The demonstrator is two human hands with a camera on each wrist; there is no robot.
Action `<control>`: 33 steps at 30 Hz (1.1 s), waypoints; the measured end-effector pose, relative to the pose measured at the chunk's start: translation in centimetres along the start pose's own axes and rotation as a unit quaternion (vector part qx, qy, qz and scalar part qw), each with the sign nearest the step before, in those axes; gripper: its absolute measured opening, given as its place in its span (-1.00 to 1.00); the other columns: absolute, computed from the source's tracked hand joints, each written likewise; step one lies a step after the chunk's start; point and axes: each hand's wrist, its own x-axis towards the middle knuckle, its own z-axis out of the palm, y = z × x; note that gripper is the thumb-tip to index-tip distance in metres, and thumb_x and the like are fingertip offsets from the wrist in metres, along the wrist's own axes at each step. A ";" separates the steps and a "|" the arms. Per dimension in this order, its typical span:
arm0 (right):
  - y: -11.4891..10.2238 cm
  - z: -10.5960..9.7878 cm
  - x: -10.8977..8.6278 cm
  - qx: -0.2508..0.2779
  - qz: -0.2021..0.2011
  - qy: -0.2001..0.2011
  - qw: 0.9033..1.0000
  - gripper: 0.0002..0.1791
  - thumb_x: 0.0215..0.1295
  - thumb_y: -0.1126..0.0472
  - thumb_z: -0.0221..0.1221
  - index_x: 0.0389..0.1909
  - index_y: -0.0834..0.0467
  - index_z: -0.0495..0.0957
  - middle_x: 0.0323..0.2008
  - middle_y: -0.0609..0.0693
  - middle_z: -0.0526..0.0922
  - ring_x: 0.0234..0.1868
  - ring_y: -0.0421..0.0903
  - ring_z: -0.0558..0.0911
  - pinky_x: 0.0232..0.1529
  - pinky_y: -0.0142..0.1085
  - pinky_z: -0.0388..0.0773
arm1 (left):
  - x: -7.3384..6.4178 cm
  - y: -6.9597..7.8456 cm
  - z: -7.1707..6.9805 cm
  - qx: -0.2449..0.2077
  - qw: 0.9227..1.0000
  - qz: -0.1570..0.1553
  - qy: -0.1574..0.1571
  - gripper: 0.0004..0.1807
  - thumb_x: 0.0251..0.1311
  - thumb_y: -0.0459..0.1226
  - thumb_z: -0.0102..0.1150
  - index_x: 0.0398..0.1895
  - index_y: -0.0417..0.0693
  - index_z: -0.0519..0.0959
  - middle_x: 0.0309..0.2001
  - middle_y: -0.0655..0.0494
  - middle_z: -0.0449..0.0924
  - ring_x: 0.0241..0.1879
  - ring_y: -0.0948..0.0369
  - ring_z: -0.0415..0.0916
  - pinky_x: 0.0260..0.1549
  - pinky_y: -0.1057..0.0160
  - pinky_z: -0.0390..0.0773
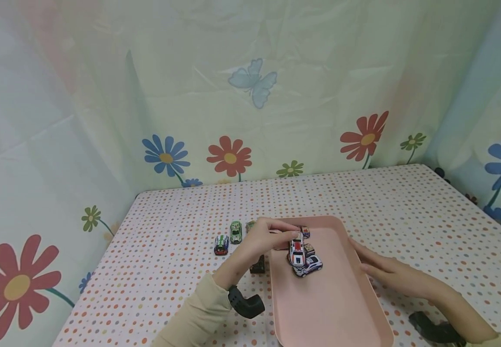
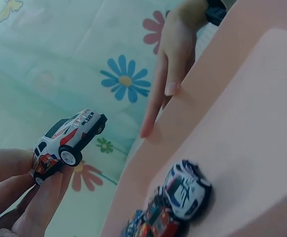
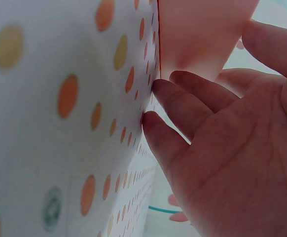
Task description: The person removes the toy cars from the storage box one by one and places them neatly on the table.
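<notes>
My left hand (image 1: 264, 241) pinches a white toy car with red and black markings (image 1: 297, 250) by its end, above the pink tray (image 1: 332, 308). In the left wrist view this toy car (image 2: 64, 140) is clear of the tray wall. Under it, a white and dark toy car (image 1: 313, 264) lies in the tray among several others partly hidden by my hand. My right hand (image 1: 399, 277) rests at the tray's right side; in the right wrist view its fingers (image 3: 197, 98) are extended, near the tray wall (image 3: 202, 34) and the tabletop.
Left of the tray, on the dotted tabletop (image 1: 168, 270), stand a blue and green toy car (image 1: 221, 245), a green toy car (image 1: 236, 232) and a dark toy car (image 1: 257, 264). Another toy car (image 1: 250, 225) shows partly behind my left hand. A flowered curtain (image 1: 198, 96) hangs behind the table.
</notes>
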 end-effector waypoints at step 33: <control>0.0 0.0 -0.1 0.010 -0.003 0.002 1.000 -0.29 0.48 0.03 -0.12 0.46 0.25 -0.19 0.39 0.35 -0.14 0.33 0.36 -0.09 0.11 0.29 0.10 | -4.8 -4.7 -8.0 0.046 0.995 -0.037 0.075 -0.68 0.22 -0.29 0.20 -0.05 -0.35 0.59 -0.02 -0.12 0.55 -0.06 0.05 0.54 -0.15 0.20 0.54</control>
